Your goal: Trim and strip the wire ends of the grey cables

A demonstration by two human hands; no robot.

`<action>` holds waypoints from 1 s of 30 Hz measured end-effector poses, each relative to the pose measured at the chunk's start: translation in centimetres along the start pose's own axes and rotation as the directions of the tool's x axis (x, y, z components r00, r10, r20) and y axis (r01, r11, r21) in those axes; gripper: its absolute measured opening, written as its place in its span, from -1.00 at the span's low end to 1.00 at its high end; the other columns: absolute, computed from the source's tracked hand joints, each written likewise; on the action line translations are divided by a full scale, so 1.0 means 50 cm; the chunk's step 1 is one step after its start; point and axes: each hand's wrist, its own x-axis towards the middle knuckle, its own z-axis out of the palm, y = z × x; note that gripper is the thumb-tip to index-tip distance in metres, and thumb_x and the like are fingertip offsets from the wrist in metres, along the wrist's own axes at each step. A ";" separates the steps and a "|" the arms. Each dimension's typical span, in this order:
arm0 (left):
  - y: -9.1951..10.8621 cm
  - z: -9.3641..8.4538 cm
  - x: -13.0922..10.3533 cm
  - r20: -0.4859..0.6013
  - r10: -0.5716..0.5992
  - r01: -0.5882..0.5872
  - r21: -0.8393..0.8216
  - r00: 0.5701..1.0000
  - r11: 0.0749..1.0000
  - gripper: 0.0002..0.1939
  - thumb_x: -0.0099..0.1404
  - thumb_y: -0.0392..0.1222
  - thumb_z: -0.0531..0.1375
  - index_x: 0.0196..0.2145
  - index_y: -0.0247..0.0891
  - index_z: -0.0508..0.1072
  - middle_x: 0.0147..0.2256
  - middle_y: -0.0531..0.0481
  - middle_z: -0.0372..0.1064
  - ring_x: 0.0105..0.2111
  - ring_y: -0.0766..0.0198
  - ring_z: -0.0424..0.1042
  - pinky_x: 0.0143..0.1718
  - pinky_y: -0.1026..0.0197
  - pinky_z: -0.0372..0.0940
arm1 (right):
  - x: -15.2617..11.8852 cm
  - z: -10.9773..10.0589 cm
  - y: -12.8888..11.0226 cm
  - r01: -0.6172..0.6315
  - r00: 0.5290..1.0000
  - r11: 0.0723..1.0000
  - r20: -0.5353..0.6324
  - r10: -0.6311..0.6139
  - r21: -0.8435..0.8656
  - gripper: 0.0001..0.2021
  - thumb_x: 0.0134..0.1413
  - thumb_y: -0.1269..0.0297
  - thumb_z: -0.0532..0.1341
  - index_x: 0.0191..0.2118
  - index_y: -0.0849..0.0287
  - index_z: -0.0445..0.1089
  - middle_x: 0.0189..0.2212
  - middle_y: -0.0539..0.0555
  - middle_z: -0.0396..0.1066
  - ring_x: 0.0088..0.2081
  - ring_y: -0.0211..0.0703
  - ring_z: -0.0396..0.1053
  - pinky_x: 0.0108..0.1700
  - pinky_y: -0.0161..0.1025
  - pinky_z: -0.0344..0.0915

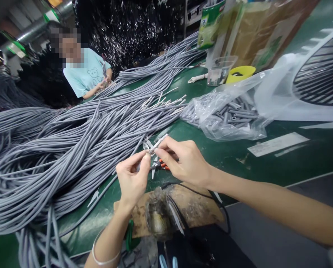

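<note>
My left hand [133, 176] pinches the end of a grey cable between thumb and forefinger. Close against it, my right hand [183, 160] grips the whitish stripped part of that cable end [161, 140], which points up to the right. The fingertips of both hands nearly meet, and the fine detail between them is too small to tell. Beneath the hands lies a tool with red-orange handles [163, 165], partly covered by them. A large bundle of grey cables [79, 149] spreads over the green table [224, 156] to the left.
A clear plastic bag [230, 115] of short grey tubes lies to the right, near a white fan [317, 74]. Behind are a yellow ring [240, 74], a plastic cup [220, 70] and a green can [211, 24]. A stained board [197, 208] lies in front. A person [85, 70] sits across the table.
</note>
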 end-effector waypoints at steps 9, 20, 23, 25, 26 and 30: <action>-0.002 -0.002 0.003 0.074 -0.064 0.070 -0.083 0.995 0.994 -0.72 0.12 -0.07 0.21 -0.36 -0.36 0.57 -0.61 0.00 0.34 -0.58 0.35 0.30 -0.57 0.33 0.23 | 0.001 0.007 -0.001 -0.062 0.998 0.970 0.010 0.061 0.235 -0.81 0.16 0.29 0.06 -0.47 0.20 0.21 -0.65 -0.09 0.20 -0.66 -0.43 0.11 -0.60 -0.44 0.06; -0.004 0.003 0.005 0.101 -0.162 0.181 -0.232 0.982 0.956 -0.63 0.06 0.03 0.25 -0.36 -0.39 0.55 -0.72 0.17 0.00 -0.74 0.53 -0.10 -0.76 0.40 -0.13 | 0.004 0.017 -0.003 -0.094 0.995 0.963 0.039 0.087 0.254 -0.79 0.15 0.30 0.06 -0.50 0.18 0.15 -0.65 -0.11 0.13 -0.65 -0.42 0.06 -0.61 -0.44 0.02; -0.002 0.003 0.006 0.125 -0.178 0.207 -0.281 0.976 0.937 -0.64 0.06 0.03 0.25 -0.38 -0.39 0.54 -0.72 0.19 -0.06 -0.75 0.55 -0.16 -0.78 0.41 -0.19 | 0.004 0.016 -0.002 -0.101 0.995 0.956 0.045 0.092 0.274 -0.79 0.14 0.30 0.07 -0.50 0.19 0.15 -0.66 -0.11 0.12 -0.64 -0.43 0.05 -0.61 -0.44 0.00; -0.002 0.003 0.005 0.115 -0.147 0.171 -0.248 0.982 0.953 -0.66 0.08 0.00 0.24 -0.36 -0.38 0.55 -0.72 0.18 -0.04 -0.74 0.53 -0.13 -0.76 0.40 -0.14 | 0.004 0.017 -0.001 -0.120 0.993 0.946 0.045 0.111 0.301 -0.79 0.14 0.28 0.07 -0.50 0.19 0.15 -0.66 -0.11 0.11 -0.64 -0.43 0.05 -0.61 -0.44 0.00; -0.002 0.004 0.004 0.102 -0.125 0.144 -0.205 0.987 0.968 -0.67 0.10 -0.02 0.23 -0.35 -0.37 0.56 -0.73 0.17 -0.03 -0.73 0.51 -0.11 -0.74 0.39 -0.10 | 0.005 0.017 0.000 -0.140 0.990 0.938 0.048 0.132 0.318 -0.78 0.14 0.26 0.07 -0.50 0.20 0.16 -0.65 -0.11 0.10 -0.63 -0.42 0.05 -0.61 -0.44 0.01; 0.000 0.009 -0.005 0.031 -0.006 0.005 0.020 1.000 1.000 -0.73 0.12 -0.10 0.20 -0.34 -0.35 0.58 -0.70 0.09 0.18 -0.68 0.43 0.08 -0.65 0.35 0.07 | 0.010 0.019 0.005 -0.246 0.969 0.875 0.090 0.230 0.417 -0.72 0.14 0.13 0.09 -0.49 0.20 0.17 -0.64 -0.10 0.11 -0.63 -0.41 0.09 -0.61 -0.44 0.06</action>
